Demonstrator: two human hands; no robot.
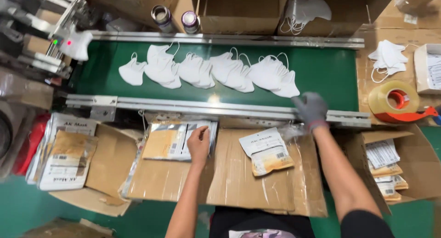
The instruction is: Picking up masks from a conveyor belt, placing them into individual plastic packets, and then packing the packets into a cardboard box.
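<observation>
— What sort of place is this looking like?

— A packing line in a small factory. A green conveyor [321, 68] is running between metal rails [206, 107], carrying a row of white masks [206, 70].

— Anything else pointing that way?

— Cardboard boxes [239, 10] are standing behind the belt, flattened cardboard [257, 183] is covering the tabletop, stacks of printed pouches [64, 155] are piling up at the side, and a tape roll [390, 100] is sitting nearby.

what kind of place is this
Most likely a small packing line for face masks: white masks lie in a row on a green conveyor belt, a stack of flat pouches sits under the left hand, and cardboard boxes stand around.
</observation>
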